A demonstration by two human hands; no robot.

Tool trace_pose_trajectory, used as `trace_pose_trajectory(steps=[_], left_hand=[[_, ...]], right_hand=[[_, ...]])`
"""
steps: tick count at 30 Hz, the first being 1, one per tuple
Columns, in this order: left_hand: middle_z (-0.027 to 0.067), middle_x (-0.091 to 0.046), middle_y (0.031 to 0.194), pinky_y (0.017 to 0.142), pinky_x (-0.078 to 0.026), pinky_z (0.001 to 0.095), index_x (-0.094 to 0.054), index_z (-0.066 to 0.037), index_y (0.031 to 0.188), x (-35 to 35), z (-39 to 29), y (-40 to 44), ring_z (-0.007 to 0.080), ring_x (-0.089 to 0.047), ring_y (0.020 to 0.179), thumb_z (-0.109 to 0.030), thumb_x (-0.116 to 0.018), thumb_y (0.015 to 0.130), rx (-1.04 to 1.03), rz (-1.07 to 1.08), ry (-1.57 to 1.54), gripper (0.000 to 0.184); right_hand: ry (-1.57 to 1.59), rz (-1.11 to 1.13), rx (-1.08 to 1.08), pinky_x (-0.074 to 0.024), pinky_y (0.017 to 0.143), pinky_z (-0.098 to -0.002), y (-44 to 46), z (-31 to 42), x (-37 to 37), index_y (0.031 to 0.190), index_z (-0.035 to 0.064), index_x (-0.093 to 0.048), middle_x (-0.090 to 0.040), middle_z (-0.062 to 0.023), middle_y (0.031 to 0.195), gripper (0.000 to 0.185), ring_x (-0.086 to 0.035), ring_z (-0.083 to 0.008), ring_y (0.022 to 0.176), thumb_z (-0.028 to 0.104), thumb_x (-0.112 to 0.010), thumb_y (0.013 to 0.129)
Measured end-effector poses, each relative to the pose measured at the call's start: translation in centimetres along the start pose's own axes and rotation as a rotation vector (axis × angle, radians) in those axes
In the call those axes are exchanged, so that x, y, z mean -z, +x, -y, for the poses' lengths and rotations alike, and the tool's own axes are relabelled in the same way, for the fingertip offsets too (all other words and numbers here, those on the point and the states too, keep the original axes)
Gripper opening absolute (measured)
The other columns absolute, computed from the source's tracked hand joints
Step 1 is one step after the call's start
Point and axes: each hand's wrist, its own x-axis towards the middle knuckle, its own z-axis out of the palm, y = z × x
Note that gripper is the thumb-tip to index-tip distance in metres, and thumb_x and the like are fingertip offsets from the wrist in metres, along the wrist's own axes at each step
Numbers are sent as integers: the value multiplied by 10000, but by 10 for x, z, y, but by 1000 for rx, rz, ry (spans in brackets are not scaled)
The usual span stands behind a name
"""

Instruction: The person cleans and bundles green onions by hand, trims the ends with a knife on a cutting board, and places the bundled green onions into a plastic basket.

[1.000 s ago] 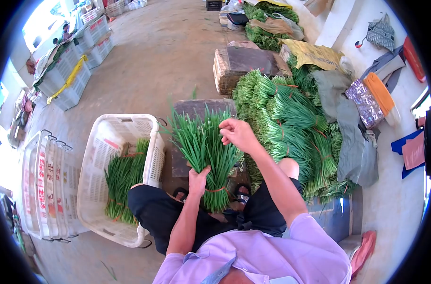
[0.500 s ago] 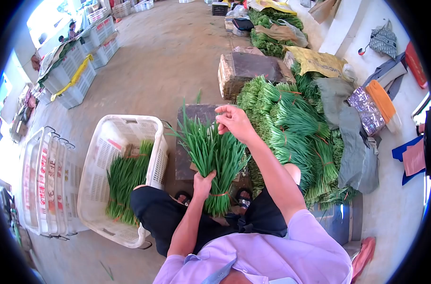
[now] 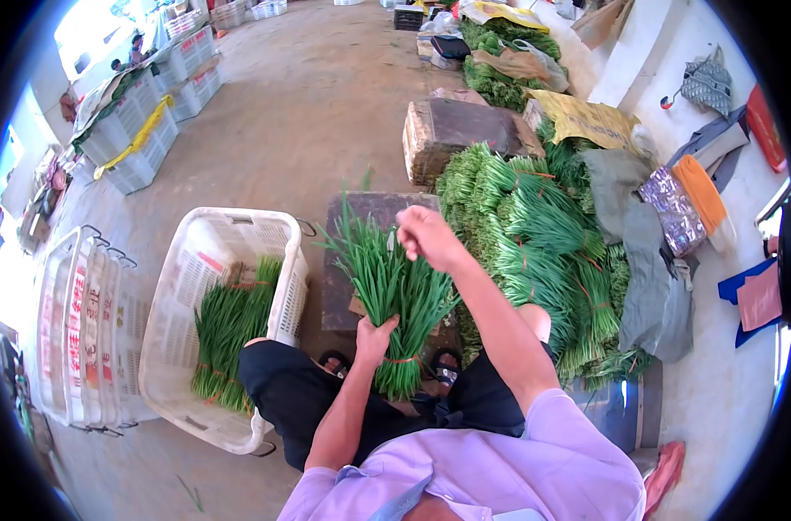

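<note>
A loose bunch of long green chives (image 3: 404, 300) stands over a dark low box (image 3: 380, 205) between my knees, tied low down with a reddish band. My left hand (image 3: 377, 337) is closed around the left side of the bunch, above the band. Just over the leaf tips, my right hand (image 3: 428, 238) is raised with its fingers curled together. A small whitish thing shows beside its fingertips, but what they hold is too small to make out.
A white plastic basket (image 3: 289, 300) on my left holds tied chives (image 3: 232, 334). Nested white baskets (image 3: 81, 334) stand beyond it. On my right are piled chive bundles (image 3: 543, 234), a grey cloth (image 3: 651, 278) and a covered box (image 3: 460, 130).
My right hand has curled its fingers in more and turned slightly, staying above the leaves. My left hand keeps its place on the chives.
</note>
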Motion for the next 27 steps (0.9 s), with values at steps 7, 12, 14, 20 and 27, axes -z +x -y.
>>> trace_pose_trajectory(steps=[7, 12, 14, 20, 27], left_hand=[[36, -729, 969, 809, -499, 316, -723, 22, 1073, -3, 2, -3, 129, -641, 853, -85, -710, 866, 11, -5, -2, 233], [44, -731, 968, 806, -499, 317, -723, 21, 1071, 0, -2, -4, 130, -642, 853, -83, -711, 861, 10, -16, 1, 235], [47, -732, 968, 806, -498, 318, -723, 20, 1071, -1, -2, -6, 130, -642, 854, -82, -711, 859, 8, -16, -13, 236], [70, -728, 1023, 829, -516, 321, -699, 30, 1114, 0, 9, 3, 148, -662, 892, -44, -681, 874, 23, -2, 24, 252], [48, -738, 965, 810, -503, 307, -722, 20, 1072, 0, -14, -5, 121, -642, 859, -71, -704, 860, -20, -43, 50, 231]], right_hand=[[-326, -6, 119, -378, 488, -210, 7, 3, -15, 1044, 42, -710, -601, 55, 755, 235, -453, -21, 605, 250, -730, 935], [181, -76, 29, -271, 423, -208, 14, -3, -8, 957, 59, -717, -518, 61, 638, 113, -357, -23, 512, 164, -677, 962], [507, -34, 221, -237, 393, -202, 12, 2, 6, 947, 65, -663, -449, 65, 592, 103, -305, -29, 447, 112, -593, 1006], [-457, -34, 125, -466, 581, -236, -29, 2, -28, 982, 38, -674, -633, 8, 747, 182, -569, -73, 632, 210, -710, 934], [-221, -65, 238, -412, 540, -221, -18, -34, -23, 923, 83, -659, -571, 32, 704, 149, -517, -49, 615, 222, -701, 954]])
